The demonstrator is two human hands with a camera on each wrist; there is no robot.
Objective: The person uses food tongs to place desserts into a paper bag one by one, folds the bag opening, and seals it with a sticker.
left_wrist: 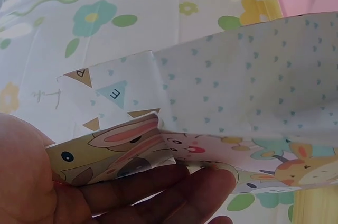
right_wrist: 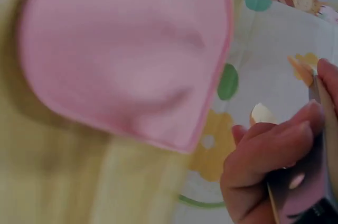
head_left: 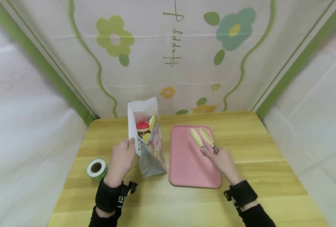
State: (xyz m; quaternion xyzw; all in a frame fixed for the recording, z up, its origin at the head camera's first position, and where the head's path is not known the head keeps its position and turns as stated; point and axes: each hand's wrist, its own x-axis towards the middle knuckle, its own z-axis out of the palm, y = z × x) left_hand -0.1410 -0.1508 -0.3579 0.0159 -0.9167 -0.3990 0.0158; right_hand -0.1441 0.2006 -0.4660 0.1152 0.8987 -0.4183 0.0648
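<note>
A paper bag [head_left: 152,164] printed with cartoon animals stands with its mouth open, left of the pink tray [head_left: 185,167]. Inside it show a red-topped, doughnut-like piece [head_left: 143,125] and yellow bits; the bag's lower contents are hidden. My left hand [head_left: 123,157] pinches the bag's near rim, and the left wrist view has the thumb and fingers on either side of the folded paper edge [left_wrist: 121,150]. Tongs [head_left: 196,137] with cream tips and a metal body are gripped by my right hand [head_left: 222,162] above the tray's right side. Their tips are spread apart, with nothing between them.
A roll of green-and-white stickers [head_left: 102,174] rests on the wooden table [head_left: 250,148], left of my left forearm. Behind the table hangs a white cloth [head_left: 150,69] with printed flowers, and pale cloth walls [head_left: 29,132] stand at both sides.
</note>
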